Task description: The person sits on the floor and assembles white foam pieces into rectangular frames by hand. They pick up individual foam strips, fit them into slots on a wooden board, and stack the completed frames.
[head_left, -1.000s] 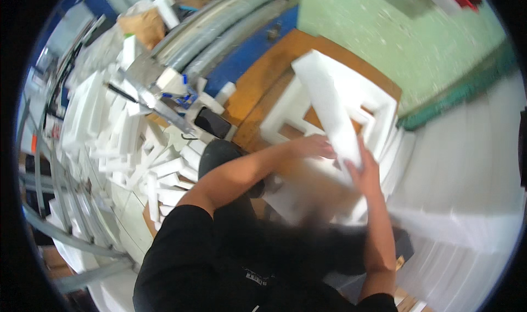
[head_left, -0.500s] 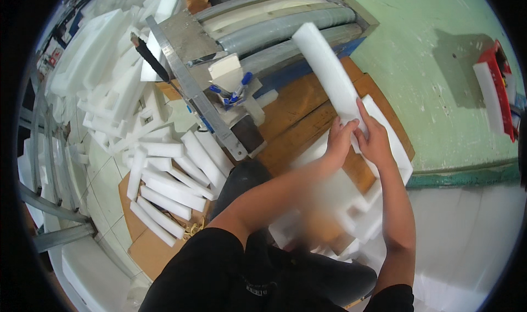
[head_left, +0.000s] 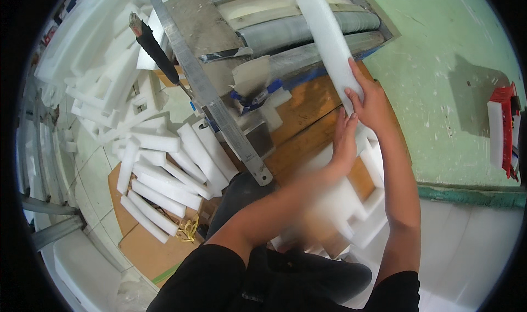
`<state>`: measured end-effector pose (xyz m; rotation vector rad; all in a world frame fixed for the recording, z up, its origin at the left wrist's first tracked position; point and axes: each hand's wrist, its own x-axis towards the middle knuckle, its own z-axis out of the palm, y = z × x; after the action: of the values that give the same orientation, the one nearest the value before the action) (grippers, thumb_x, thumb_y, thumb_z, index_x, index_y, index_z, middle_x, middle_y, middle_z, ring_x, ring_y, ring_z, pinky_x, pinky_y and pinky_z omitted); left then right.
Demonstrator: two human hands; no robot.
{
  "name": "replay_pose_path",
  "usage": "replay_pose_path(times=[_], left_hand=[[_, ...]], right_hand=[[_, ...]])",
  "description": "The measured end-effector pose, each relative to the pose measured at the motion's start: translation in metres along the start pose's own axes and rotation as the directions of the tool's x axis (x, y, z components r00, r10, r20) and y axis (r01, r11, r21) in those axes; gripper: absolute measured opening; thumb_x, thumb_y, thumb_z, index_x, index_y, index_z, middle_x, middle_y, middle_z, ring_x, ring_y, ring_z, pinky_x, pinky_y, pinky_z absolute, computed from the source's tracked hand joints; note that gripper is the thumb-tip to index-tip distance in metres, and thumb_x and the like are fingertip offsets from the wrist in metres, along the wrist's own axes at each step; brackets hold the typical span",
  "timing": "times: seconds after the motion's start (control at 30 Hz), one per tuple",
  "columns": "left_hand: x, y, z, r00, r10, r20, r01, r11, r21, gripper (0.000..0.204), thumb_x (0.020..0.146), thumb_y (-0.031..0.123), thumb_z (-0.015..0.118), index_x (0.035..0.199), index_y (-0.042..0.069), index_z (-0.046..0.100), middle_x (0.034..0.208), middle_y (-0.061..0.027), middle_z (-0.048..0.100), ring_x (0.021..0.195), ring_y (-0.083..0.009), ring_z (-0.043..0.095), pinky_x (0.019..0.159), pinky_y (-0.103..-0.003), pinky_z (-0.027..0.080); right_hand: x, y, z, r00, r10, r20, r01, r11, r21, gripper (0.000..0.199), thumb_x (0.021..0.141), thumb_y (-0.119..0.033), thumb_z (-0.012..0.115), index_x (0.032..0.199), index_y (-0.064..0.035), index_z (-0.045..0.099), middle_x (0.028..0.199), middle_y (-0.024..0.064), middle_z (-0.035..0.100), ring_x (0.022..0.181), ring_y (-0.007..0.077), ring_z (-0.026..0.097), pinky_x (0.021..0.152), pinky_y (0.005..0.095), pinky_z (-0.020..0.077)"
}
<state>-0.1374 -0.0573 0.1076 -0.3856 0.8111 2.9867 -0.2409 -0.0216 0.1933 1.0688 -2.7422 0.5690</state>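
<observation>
A long white foam bar (head_left: pixel 325 37) points up and away from me, over the near end of the roller unit. My right hand (head_left: pixel 366 99) grips its lower right edge, thumb across the bar's face. Just below, my left hand (head_left: pixel 345 144) has its fingers stretched out flat, their tips by the bar's lower end. Whether those tips touch the bar I cannot tell. Under my forearms lies a white foam frame (head_left: pixel 357 210) with square cut-outs, partly blurred and hidden by my left arm.
Several foam bars (head_left: pixel 159 183) lie on brown board to the left, beside yellow ties (head_left: pixel 189 228). Behind them is a heap of foam pieces (head_left: pixel 104 65). A metal straightedge (head_left: pixel 206 87) and black-wrapped handle (head_left: pixel 151 45) stand by the rollers (head_left: pixel 296 34). At right sits a red holder (head_left: pixel 502 128).
The foam bar has moved up and away with my right hand. My left hand's fingers have straightened and slipped below the bar's end. The whole view has shifted slightly.
</observation>
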Motion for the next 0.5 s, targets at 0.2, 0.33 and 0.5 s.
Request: replay_pose_path(times=[0.2, 0.33, 0.5], left_hand=[[-0.010, 0.020, 0.003, 0.997, -0.033, -0.064, 0.034, 0.999, 0.019, 0.087, 0.107, 0.056, 0.043, 0.166, 0.004, 0.008, 0.168, -0.0218, 0.023, 0.155, -0.0334, 0.028, 0.127, -0.043, 0.019], [-0.002, 0.010, -0.005, 0.997, -0.046, -0.069, 0.052, 0.995, 0.080, 0.085, 0.108, 0.058, 0.040, 0.166, 0.004, 0.009, 0.166, -0.0244, 0.027, 0.154, -0.0344, 0.031, 0.127, -0.044, 0.021], [-0.002, 0.015, -0.005, 0.996, -0.054, -0.064, 0.059, 0.996, 0.068, 0.083, 0.109, 0.060, 0.036, 0.167, 0.007, 0.010, 0.165, -0.0245, 0.030, 0.151, -0.0345, 0.035, 0.127, -0.045, 0.022]], right_hand=[[0.066, 0.009, 0.023, 0.991, -0.079, -0.105, 0.077, 0.997, -0.023, 0.072, 0.092, -0.019, 0.070, 0.159, -0.0212, 0.043, 0.097, 0.0293, 0.070, 0.090, 0.0489, 0.067, 0.084, 0.0500, 0.0532], [0.113, 0.019, 0.037, 0.976, -0.132, -0.170, 0.122, 0.990, -0.071, 0.070, 0.093, -0.023, 0.070, 0.158, -0.0214, 0.044, 0.104, 0.0325, 0.068, 0.097, 0.0496, 0.065, 0.087, 0.0505, 0.0527], [0.171, 0.017, 0.045, 0.972, -0.152, -0.180, 0.116, 0.974, -0.192, 0.068, 0.093, -0.023, 0.070, 0.156, -0.0120, 0.046, 0.116, 0.0298, 0.067, 0.105, 0.0416, 0.067, 0.092, 0.0453, 0.0531]])
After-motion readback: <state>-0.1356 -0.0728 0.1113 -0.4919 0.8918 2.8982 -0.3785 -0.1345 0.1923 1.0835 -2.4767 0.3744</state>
